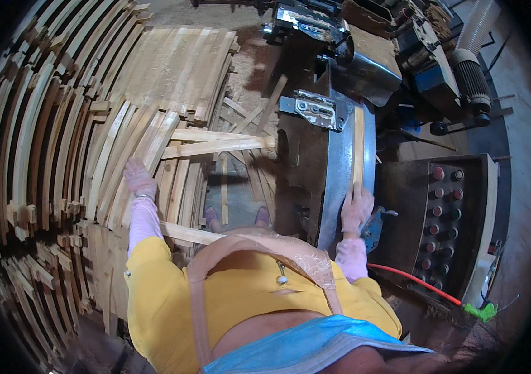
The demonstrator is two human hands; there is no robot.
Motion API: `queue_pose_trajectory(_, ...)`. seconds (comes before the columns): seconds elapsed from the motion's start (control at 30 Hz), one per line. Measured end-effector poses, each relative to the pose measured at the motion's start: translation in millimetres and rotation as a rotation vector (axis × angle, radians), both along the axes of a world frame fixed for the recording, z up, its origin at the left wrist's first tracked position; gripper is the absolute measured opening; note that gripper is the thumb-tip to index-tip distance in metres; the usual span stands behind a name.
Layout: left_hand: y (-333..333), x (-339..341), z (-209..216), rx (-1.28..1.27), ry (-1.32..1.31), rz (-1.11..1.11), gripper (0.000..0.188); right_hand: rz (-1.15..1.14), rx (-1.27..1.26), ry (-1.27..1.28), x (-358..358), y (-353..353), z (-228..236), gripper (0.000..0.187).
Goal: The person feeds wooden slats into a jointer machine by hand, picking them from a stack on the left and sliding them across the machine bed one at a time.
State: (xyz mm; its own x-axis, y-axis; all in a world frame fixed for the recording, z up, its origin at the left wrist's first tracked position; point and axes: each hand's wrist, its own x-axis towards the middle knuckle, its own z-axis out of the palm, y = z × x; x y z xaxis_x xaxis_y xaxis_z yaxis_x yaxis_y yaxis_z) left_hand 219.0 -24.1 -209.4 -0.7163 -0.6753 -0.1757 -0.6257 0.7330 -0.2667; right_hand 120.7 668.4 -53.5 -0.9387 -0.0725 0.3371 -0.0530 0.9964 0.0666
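Observation:
A long, pale wooden strip (358, 140) lies lengthwise on the metal bed (339, 168) of a woodworking machine, its far end reaching toward the machine head. Closed on the strip's near end is my right hand (356, 210), which rests low over the bed. On the left, my left hand (139, 179) is laid over a pile of loose wooden strips (159, 140), fingers stretched out along them; it does not visibly grip one. Two more strips (215, 146) stick out from this pile toward the machine.
Tall stacks of strips (35, 143) stand at the far left, with a flat layered stack (172, 65) beyond the pile. A control panel (443, 218) with several buttons is at the right, near a red hose (415, 280). Offcuts (250, 165) lie on the floor between pile and machine.

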Motion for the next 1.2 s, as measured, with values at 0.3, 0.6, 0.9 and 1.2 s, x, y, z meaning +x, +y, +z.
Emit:
queue_pose_trajectory(0.3,112,-76,129,0.520,0.359,0.037,0.056,0.028,-0.302,0.104,-193,-52,-19,0.009)
queue_pose_trajectory(0.6,313,-167,167,1.928,0.750,0.206,0.043,0.242,-1.630,-0.794,-47,-192,41,0.054)
queue_pose_trajectory(0.9,256,-149,64,1.719,0.781,0.524,0.028,-0.265,-0.194,-0.224,49,-4,22,0.058)
queue_pose_trajectory(1.2,230,-126,84,1.638,0.858,0.622,0.021,-0.024,0.075,0.047,-156,-16,-25,0.023)
